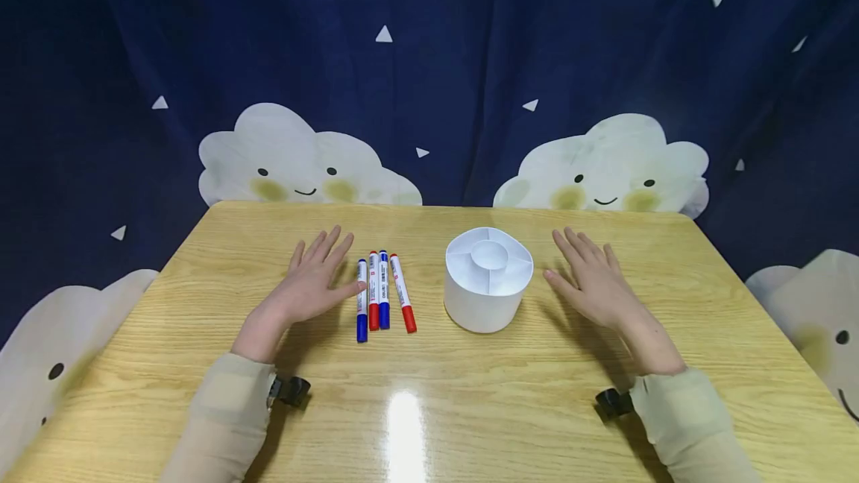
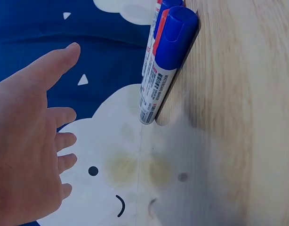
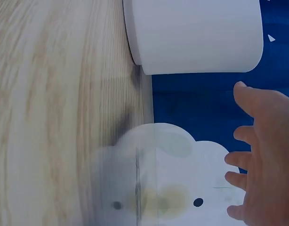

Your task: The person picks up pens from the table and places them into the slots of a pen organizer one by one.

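Several whiteboard markers lie side by side on the wooden table, left of a white round organizer (image 1: 478,311). Of these, a blue marker (image 1: 362,308) is leftmost, then a red marker (image 1: 373,297) and another blue marker (image 1: 384,293); a second red marker (image 1: 403,293) slants slightly apart at the right. My left hand (image 1: 309,289) hovers beside the leftmost marker, fingers spread and holding nothing; its thumb tip overlaps that marker in the head view. To the right of the organizer, my right hand (image 1: 593,282) is held with fingers extended, gripping nothing. The organizer's top shows a round central cup and divided compartments around it.
The wooden table (image 1: 537,416) ends at a dark blue curtain (image 1: 443,58) with white clouds and triangles. A dark wrist camera (image 1: 293,391) sits at the left sleeve, and another wrist camera (image 1: 612,402) at the right one.
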Motion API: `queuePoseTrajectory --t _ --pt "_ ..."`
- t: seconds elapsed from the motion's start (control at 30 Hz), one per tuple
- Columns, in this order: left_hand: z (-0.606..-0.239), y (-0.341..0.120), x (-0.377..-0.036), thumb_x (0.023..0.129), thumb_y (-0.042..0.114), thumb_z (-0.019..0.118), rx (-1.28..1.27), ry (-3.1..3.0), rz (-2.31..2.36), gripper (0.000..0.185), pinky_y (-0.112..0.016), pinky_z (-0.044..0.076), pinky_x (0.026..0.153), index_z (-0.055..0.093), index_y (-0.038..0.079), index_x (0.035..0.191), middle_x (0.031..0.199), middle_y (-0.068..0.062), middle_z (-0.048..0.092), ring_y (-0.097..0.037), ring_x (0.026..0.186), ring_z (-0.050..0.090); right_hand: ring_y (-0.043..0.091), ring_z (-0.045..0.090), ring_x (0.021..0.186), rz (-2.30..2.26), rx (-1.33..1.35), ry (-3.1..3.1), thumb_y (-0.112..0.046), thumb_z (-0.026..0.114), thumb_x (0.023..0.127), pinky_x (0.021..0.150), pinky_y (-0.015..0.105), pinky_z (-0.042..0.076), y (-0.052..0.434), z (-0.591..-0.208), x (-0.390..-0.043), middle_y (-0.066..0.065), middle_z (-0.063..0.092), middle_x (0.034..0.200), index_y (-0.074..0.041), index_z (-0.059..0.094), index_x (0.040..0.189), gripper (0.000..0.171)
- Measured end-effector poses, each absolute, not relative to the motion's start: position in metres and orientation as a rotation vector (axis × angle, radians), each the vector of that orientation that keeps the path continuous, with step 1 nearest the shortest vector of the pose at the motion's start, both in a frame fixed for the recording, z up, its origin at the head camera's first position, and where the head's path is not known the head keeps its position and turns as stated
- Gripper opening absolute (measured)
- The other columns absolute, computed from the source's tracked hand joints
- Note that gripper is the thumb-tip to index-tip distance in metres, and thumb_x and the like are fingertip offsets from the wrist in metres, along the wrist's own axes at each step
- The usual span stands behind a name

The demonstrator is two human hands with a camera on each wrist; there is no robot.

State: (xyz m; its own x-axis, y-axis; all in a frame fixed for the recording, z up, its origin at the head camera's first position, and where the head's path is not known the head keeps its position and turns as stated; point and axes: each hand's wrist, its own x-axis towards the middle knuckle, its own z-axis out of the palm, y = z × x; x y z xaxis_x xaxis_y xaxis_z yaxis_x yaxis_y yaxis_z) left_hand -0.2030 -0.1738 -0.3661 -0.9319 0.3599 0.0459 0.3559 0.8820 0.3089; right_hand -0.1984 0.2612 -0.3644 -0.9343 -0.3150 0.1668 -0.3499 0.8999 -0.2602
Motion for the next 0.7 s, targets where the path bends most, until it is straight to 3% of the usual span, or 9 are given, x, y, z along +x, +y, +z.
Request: queuePoseTrajectory --t 0.2,0.37,0.5,0.7 --pt "-0.37 -0.173 -0.204 0.088 0.051 0.048 0.606 3.007 0.581 0.078 -0.054 0.006 0.11 0.015 0.009 0.146 0.152 -0.014 0.009 -0.037 0.137 0.011 0.037 0.012 0.137 0.618 0.591 -2.925 -0.043 0.041 0.093 0.108 0.059 0.002 0.261 -0.365 -0.199 0.016 0.016 0.15 -0.014 0.015 0.146 0.066" --pt "-0.372 -0.168 -0.206 0.092 0.035 0.049 0.598 2.984 0.678 0.066 -0.053 0.02 0.107 0.023 0.002 0.142 0.145 -0.02 0.025 -0.041 0.132 0.025 0.038 0.016 0.136 0.844 0.663 -2.881 -0.035 0.037 0.096 0.106 0.059 0.012 0.259 -0.366 -0.198 0.015 0.019 0.149 -0.017 0.016 0.146 0.057" --pt "-0.373 -0.162 -0.207 0.092 0.033 0.049 0.538 2.992 0.661 0.061 -0.052 0.027 0.105 0.03 0.001 0.14 0.14 -0.022 0.034 -0.04 0.128 0.033 0.036 0.016 0.136 1.009 0.709 -2.881 -0.031 0.039 0.097 0.104 0.06 0.017 0.254 -0.366 -0.197 0.009 0.019 0.15 -0.023 0.016 0.146 0.055" --pt "-0.374 -0.153 -0.213 0.09 0.032 0.052 0.404 2.989 0.703 0.056 -0.052 0.034 0.1 0.04 0.001 0.134 0.134 -0.022 0.042 -0.04 0.122 0.041 0.028 0.021 0.137 1.133 0.738 -2.835 -0.03 0.052 0.091 0.105 0.057 0.02 0.246 -0.367 -0.198 0.002 0.027 0.148 -0.028 0.02 0.144 0.062"
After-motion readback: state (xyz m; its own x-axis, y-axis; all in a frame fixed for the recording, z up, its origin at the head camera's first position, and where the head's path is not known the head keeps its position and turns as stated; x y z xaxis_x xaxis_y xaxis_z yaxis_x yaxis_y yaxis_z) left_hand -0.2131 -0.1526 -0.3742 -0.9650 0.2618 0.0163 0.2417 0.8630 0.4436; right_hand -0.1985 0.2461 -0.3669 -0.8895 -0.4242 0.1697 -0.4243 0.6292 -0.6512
